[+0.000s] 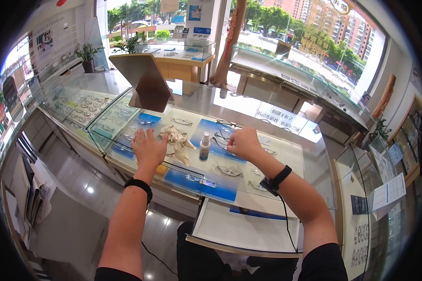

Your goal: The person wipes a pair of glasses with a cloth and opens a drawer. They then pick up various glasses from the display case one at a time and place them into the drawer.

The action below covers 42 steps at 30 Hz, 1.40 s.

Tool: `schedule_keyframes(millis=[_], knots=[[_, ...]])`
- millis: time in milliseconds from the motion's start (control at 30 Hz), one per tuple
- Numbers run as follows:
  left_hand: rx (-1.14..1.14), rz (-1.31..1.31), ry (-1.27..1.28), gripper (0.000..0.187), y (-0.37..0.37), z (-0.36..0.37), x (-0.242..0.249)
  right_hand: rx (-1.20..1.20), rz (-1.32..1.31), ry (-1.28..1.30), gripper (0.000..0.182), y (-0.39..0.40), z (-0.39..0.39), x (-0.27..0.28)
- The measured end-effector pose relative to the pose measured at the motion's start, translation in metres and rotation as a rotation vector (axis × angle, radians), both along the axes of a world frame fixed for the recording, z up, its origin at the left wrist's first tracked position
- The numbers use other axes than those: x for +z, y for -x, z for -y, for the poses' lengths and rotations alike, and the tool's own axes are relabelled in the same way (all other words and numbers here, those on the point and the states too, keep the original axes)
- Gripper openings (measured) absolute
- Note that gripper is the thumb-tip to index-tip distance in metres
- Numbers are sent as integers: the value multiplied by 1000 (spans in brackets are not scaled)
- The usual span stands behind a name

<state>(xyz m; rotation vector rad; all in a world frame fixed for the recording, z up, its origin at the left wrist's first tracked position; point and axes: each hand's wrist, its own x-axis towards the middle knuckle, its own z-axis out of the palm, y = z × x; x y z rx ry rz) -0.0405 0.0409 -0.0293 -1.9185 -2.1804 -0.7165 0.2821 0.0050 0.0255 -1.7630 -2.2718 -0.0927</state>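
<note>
My left hand (149, 148) lies with fingers spread on the glass counter top, just left of a crumpled beige cloth (174, 138). To the right of the cloth stands a small white spray bottle (204, 149), upright. My right hand (245, 143) is closed in a pinch on a dark-framed pair of eyeglasses (220, 142), whose far part shows left of the fingers. The fingertips are partly hidden by the hand itself. Black bands circle both wrists, and a cable hangs from the right one.
Beneath the glass counter (192, 168) lie several eyeglasses on blue and white panels. A drawer (244, 229) stands pulled out in front of my body. A tilted mirror (143, 77) stands at the counter's back left. More display cases (356, 196) are at the right.
</note>
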Motion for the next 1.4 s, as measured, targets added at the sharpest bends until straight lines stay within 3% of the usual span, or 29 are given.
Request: schedule_keyframes(millis=[200, 267, 400, 433, 500, 700, 833, 900, 1033, 1133, 1333, 1400], knots=[[-10, 8, -2, 67, 1, -1, -3, 52, -15, 78, 15, -7, 21, 9], [-6, 2, -52, 62, 2, -2, -6, 30, -116, 318, 19, -2, 45, 31], [2, -40, -67, 62, 4, -5, -8, 80, -357, 537, 22, 3, 105, 67], [-1, -44, -51, 62, 4, -6, -10, 192, -385, 587, 23, 3, 118, 71], [9, -52, -84, 63, 4, -7, -11, 361, -395, 633, 25, 3, 142, 70], [11, -37, -63, 63, 3, -7, -10, 332, -303, 850, 25, 12, 185, 32], [-10, -24, -74, 67, 5, -8, -10, 293, -263, 752, 23, 9, 185, -19], [-13, -9, -50, 66, 5, -7, -8, 223, -188, 576, 19, 8, 180, -42], [-1, -6, -29, 65, 4, -6, -7, 72, -264, 422, 16, 7, 158, -89], [17, -33, -71, 60, 4, -8, -10, 56, -247, -95, 14, 10, 132, -109], [9, -51, -132, 57, 4, -7, -9, 68, -331, -245, 10, 29, 57, -131], [-19, 18, 1, 62, 4, -5, -2, 68, -319, -234, 10, 37, 27, -144]])
